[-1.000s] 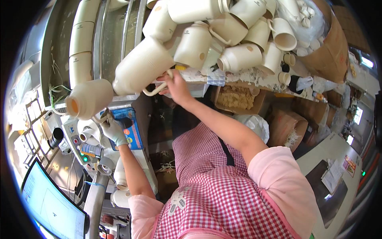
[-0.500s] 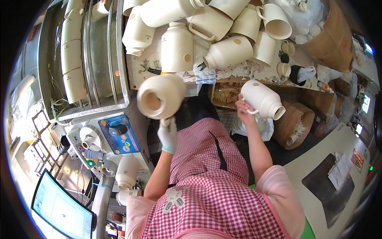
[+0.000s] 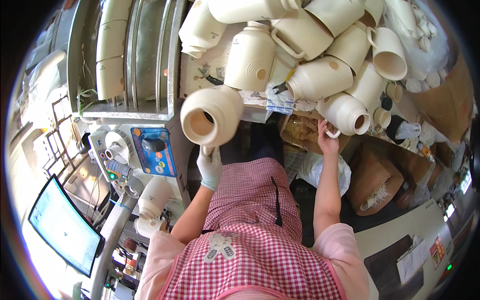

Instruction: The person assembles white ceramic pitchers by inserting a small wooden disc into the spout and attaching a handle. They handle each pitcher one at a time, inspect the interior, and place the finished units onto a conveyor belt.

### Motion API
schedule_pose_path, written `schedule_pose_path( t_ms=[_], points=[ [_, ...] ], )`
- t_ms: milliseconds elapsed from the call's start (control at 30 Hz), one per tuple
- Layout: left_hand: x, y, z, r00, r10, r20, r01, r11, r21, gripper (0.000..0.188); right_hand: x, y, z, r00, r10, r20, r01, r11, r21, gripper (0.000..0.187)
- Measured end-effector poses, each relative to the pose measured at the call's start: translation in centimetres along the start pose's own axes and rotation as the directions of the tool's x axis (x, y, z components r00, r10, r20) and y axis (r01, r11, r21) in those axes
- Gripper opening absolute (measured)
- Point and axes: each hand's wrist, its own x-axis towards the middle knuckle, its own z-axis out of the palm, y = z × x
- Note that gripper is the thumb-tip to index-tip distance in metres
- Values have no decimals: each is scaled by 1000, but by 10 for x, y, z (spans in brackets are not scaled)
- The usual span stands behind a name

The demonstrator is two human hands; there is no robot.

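Holding one cream jug (image 3: 223,106) in the gloved left hand (image 3: 209,166), a second jug (image 3: 341,109) in the bare right hand (image 3: 328,141); risks scuffing against piled jugs (image 3: 322,79) if swung too close.

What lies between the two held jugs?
In the head view, between left jug and right jug: a blue-and-white packet and, lower, pale scraps.

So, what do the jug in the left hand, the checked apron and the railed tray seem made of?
Jug: probably moulded plastic, satin cream, from its soft sheen and even colour; coated metal or ceramic is possible.
Apron: likely woven cloth, matte, from its soft folds.
Railed tray: likely bare metal, dull grey with bright streaks along its rails.
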Motion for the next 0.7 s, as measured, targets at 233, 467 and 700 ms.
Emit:
schedule_pose_path(
  t_ms=[233, 467, 700],
  points=[
    [15, -12, -5, 952, -120, -283, 36, 959, -283, 19, -23, 179, 7, 884, -349, 311, 251, -207, -946, 19],
    [-4, -24, -22, 952, -146, -268, 135, 989, -59, 23, 96, 409, 76, 517, 522, 679, 484, -832, 270, 34],
    [-19, -34, -21, 931, -277, -240, 256, 960, -114, 29, 149, 443, 76, 655, 481, 583, 216, -858, 465, 13]
  ],
)
